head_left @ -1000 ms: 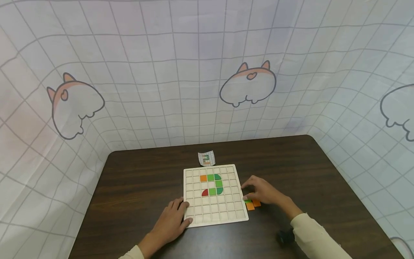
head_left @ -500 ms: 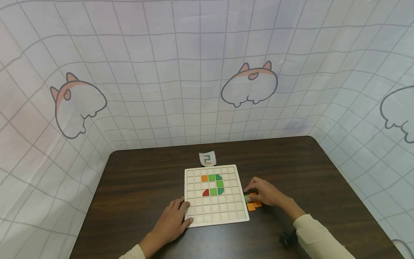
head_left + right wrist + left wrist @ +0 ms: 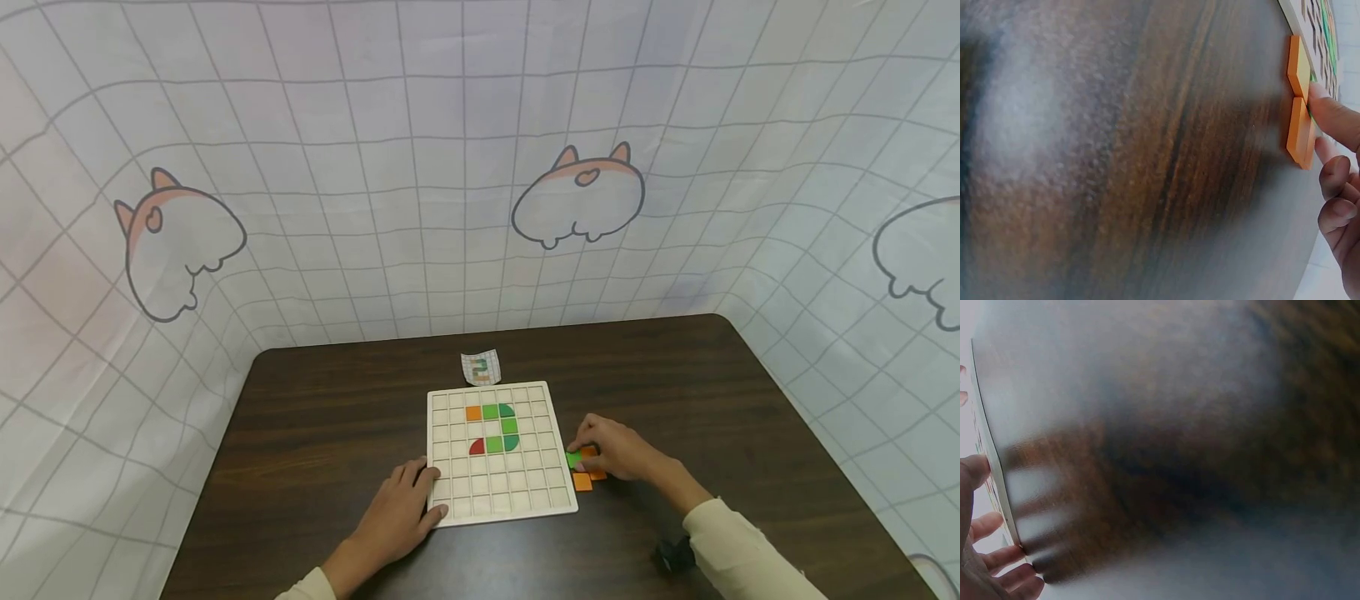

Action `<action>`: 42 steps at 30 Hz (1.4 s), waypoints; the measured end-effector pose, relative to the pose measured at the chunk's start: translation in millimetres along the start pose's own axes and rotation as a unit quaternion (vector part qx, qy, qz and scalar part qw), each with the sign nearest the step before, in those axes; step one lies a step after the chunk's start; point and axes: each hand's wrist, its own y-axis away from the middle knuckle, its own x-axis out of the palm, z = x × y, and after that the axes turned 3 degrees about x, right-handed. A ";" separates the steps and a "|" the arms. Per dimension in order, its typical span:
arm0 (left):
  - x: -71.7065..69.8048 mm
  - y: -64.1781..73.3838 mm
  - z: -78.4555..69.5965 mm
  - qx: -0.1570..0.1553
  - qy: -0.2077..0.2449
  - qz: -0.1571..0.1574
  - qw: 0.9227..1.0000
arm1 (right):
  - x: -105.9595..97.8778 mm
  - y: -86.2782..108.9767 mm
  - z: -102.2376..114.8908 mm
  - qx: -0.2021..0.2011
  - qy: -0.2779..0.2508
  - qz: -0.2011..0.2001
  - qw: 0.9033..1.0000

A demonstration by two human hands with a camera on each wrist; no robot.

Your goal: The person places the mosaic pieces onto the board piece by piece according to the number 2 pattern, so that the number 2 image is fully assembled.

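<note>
A dark brown wood-grain table point(image 3: 322, 425) with rounded far corners bears a cream square board point(image 3: 510, 492) with a raised grid. Around the table, beyond and to both sides of the board, hangs white cloth point(image 3: 375, 208) ruled with grey lines and printed with cartoon animal rumps in peach and grey. Just past the board's far edge lies a small white printed paper slip point(image 3: 481, 367), its near edge curling. A black object point(image 3: 672, 554), too indistinct to name, sits to the board's near right, beside the right sleeve point(image 3: 742, 546), which is cream.

In the board's upper middle, orange, green and red flat tiles point(image 3: 494, 445) form a hooked line, some square, some quarter-round.

The left hand point(image 3: 397, 508) is relaxed, its fingers spread, resting along the board's left edge toward the near corner. The right hand point(image 3: 615, 446), just off the board's right edge, has thumb and forefinger bent narrowly at a bright green flat tile point(image 3: 573, 460); whether it pinches or merely touches it, I cannot tell. Orange flat tiles point(image 3: 582, 482) lie beside that one, partly under the hand.
</note>
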 end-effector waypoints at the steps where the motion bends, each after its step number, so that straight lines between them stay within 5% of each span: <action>1: 0.0 0.0 0.1 0.000 0.000 -0.001 1.000 | 0.4 0.3 0.4 -0.001 -0.001 -0.003 1.000; 20: 0.5 -0.6 0.1 -0.003 -0.003 0.007 1.000 | 7.1 1.9 1.9 0.001 -0.018 -0.010 1.000; 31: 0.9 0.7 0.1 0.001 0.001 0.007 1.000 | 10.3 2.1 -2.0 -0.034 -0.069 -0.019 0.997; 42: 0.4 -0.9 0.4 -0.003 0.001 0.013 1.000 | 10.8 1.0 -1.5 -0.003 -0.082 -0.003 0.997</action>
